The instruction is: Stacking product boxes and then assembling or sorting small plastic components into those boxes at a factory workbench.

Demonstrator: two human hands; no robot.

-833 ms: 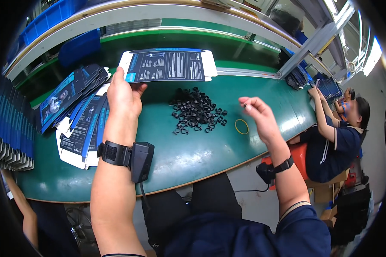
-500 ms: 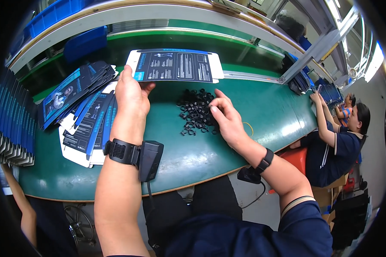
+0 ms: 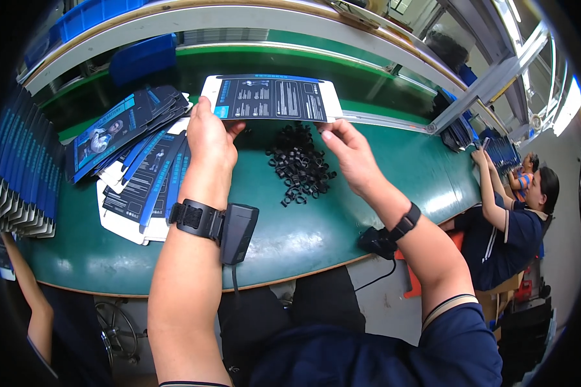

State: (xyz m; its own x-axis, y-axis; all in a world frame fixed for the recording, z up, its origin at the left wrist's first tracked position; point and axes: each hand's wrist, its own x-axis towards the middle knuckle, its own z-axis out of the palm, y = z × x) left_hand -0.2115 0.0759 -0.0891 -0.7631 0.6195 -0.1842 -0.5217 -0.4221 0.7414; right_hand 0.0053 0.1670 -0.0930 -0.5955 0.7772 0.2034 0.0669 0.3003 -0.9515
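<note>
A flat dark packaging card with white ends (image 3: 272, 98) is held over the green table (image 3: 290, 238). My left hand (image 3: 210, 138) grips its lower left edge. My right hand (image 3: 350, 151) pinches its lower right edge. Under the card, between my hands, lies a heap of several small black rings (image 3: 300, 166). To the left of my left hand, more dark and blue cards (image 3: 139, 164) are fanned out on the table.
A row of upright blue cards (image 3: 19, 174) stands at the far left. A blue bin (image 3: 142, 58) sits behind on the green belt. A co-worker (image 3: 510, 219) in dark blue works at the right end beside another card stack (image 3: 461, 132).
My right hand came from the right side, passed over the black rings, and now grips the card's right edge. My left hand kept hold of the card throughout.
</note>
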